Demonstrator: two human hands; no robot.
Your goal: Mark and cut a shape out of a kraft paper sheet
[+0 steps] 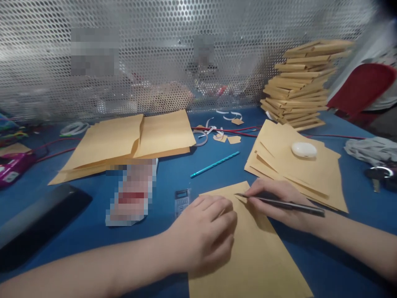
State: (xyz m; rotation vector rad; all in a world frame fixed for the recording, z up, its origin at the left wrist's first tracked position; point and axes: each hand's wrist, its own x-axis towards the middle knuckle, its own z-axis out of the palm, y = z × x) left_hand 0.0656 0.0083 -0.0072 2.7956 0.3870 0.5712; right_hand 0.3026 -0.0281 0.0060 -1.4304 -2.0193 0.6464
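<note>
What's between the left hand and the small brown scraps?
In the head view, a turquoise stick lies there, beyond the brown paper under the left hand.

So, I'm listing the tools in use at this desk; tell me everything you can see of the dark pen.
The dark pen is slim and straight, slightly shiny, with a tapered tip; plastic or metal, I can't tell. The right hand grips it near the tip. It slants low, tip toward picture left, over the tan paper. Whether the tip touches it is unclear.
</note>
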